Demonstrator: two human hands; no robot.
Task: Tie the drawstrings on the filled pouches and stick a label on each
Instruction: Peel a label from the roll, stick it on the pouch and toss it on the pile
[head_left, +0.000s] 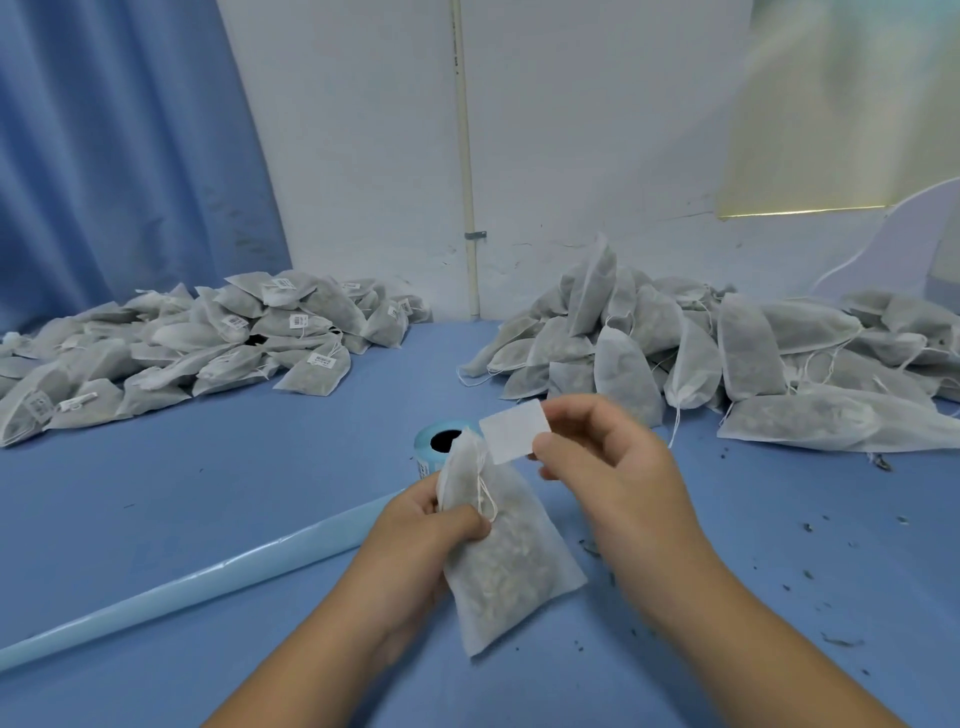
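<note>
Room: blue curtain (104, 156) at 9 o'clock, white wall with an upright pipe (464, 156) at 12, blue table (208, 493) underneath everything.

1. Finished heap (182, 343), 10 o'clock. Filled pouches, several showing barcode stickers.
2. Pale blue strip (182, 582), running from 8 o'clock up toward the middle. Probably spent label backing.
3. Label roll (434, 447), lying on the table just behind the pouch in hand, with its dark core facing me.
4. Left hand (431, 525), closed round the upper part of the pouch, thumb across its front.
5. Pouch (504, 551), dead centre. White translucent mesh with a pale, lumpy fill. Its long axis runs from the gathered neck at 11 o'clock to the flat bottom at 5, which hangs just over the table. The drawstring (485, 499) looks knotted below the neck.
6. Label (514, 431), a blank-looking white rectangle, pinched at its right edge. It sits at 1 o'clock from the pouch neck. I cannot tell whether its corner touches the mesh.
7. Right hand (608, 457), thumb and forefinger gripping the label. It is the hand with work to do: the pouch's broad belly lies at 7 o'clock from it, so the sticker needs bringing down and inward.
8. Unlabelled heap (727, 353), 2 o'clock, with strings trailing.
9. Dark crumbs (831, 639), scattered at 4 o'clock.
</note>
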